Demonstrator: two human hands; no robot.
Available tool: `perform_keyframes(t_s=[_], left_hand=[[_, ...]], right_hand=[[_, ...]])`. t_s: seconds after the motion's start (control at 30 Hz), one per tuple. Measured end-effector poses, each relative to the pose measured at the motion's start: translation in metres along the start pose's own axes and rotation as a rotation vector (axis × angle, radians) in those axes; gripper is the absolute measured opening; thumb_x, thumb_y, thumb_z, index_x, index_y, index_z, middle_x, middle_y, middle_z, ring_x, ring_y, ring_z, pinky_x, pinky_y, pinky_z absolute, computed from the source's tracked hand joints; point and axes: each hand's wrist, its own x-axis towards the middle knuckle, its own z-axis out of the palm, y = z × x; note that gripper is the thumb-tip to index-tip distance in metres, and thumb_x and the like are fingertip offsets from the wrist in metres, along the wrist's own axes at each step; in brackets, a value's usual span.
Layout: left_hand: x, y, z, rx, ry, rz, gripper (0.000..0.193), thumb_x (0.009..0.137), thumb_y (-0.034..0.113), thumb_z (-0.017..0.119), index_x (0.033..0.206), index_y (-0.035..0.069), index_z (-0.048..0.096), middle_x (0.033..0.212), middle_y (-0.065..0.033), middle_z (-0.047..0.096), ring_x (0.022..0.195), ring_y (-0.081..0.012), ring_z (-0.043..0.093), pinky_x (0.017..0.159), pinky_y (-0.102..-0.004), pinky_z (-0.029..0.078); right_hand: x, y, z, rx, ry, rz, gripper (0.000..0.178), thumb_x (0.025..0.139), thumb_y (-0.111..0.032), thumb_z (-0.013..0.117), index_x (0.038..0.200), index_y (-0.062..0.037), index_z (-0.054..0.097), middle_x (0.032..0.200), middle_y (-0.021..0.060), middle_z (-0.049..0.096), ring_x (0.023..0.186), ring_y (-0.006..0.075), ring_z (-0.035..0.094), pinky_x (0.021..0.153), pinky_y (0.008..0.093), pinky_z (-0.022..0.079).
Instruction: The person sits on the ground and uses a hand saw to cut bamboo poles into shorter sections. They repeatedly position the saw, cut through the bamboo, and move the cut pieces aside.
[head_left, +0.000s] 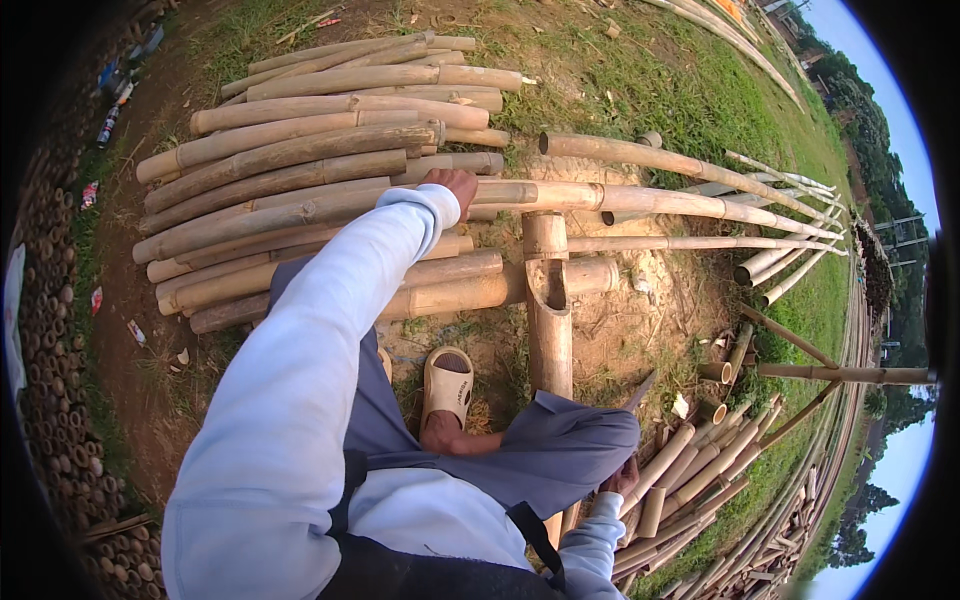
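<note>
My left hand [455,188] reaches out ahead, closed over the near end of a long bamboo pole [650,200] that runs off to the right. Below that pole lies a notched bamboo post [551,345], with an open cut-out in its side; it points toward my legs. My right hand [622,478] is low beside my bent right knee, its fingers curled. A dark narrow blade [640,390] juts out past that knee, roughly toward the right hand. The knee hides the blade's lower part, so whether the hand grips it is not visible.
Cut bamboo lengths [290,165] lie side by side at the left. Shorter pieces [690,480] are heaped right of my knee, near a bamboo frame [850,374]. More long poles [630,158] extend to the right. Stacked bamboo ends [60,360] line the far left.
</note>
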Motion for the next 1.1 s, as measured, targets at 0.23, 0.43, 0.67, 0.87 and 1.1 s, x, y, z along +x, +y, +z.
perform_keyframes(t_s=[0.23, 0.43, 0.67, 0.87, 1.1], left_hand=[[-0.020, 0.001, -0.011, -0.002, -0.030, -0.025, 0.049, 0.073, 0.031, 0.086, 0.107, 0.001, 0.069, 0.109, -0.0247, 0.071, 0.108, -0.0416, 0.068, 0.094, -0.0482, 0.054], [-0.059, -0.021, -0.016, 0.049, -0.009, -0.052, 0.049, 0.073, 0.030, 0.084, 0.108, 0.000, 0.068, 0.109, -0.0263, 0.071, 0.107, -0.0432, 0.067, 0.095, -0.0495, 0.053], [-0.127, -0.037, -0.009, 0.063, 0.023, -0.062, 0.059, 0.070, 0.031, 0.082, 0.120, 0.004, 0.067, 0.105, -0.0254, 0.072, 0.102, -0.0417, 0.069, 0.093, -0.0495, 0.054], [-0.117, -0.025, -0.009, 0.094, -0.052, -0.099, 0.071, 0.067, 0.033, 0.084, 0.129, 0.005, 0.063, 0.105, -0.0246, 0.072, 0.103, -0.0408, 0.069, 0.094, -0.0486, 0.054], [-0.124, -0.024, -0.010, 0.125, -0.018, -0.118, 0.062, 0.071, 0.032, 0.084, 0.122, 0.003, 0.064, 0.109, -0.0233, 0.072, 0.104, -0.0398, 0.069, 0.094, -0.0479, 0.055]], right_hand=[[-0.100, 0.040, 0.023, -0.047, 0.028, 0.129, 0.042, 0.094, -0.026, 0.060, 0.127, -0.0005, 0.063, 0.097, 0.0107, 0.076, 0.093, 0.0256, 0.073, 0.081, 0.0386, 0.057], [-0.113, 0.133, 0.011, -0.167, -0.121, 0.080, 0.052, 0.101, -0.039, 0.038, 0.130, -0.0026, 0.061, 0.108, 0.0161, 0.074, 0.102, 0.0295, 0.071, 0.084, 0.0419, 0.056], [-0.107, 0.052, 0.048, -0.358, 0.101, 0.121, 0.045, 0.100, -0.031, 0.046, 0.132, -0.0020, 0.058, 0.113, 0.0178, 0.066, 0.101, 0.0348, 0.066, 0.081, 0.0436, 0.054], [-0.104, 0.138, 0.042, -0.398, -0.034, 0.012, 0.045, 0.101, -0.028, 0.045, 0.136, -0.0021, 0.056, 0.128, 0.0215, 0.060, 0.118, 0.0395, 0.058, 0.098, 0.0443, 0.048], [-0.100, 0.126, 0.043, -0.604, -0.259, -0.301, 0.055, 0.092, -0.032, 0.059, 0.136, -0.0001, 0.056, 0.139, 0.0192, 0.058, 0.136, 0.0395, 0.047, 0.113, 0.0457, 0.038]])
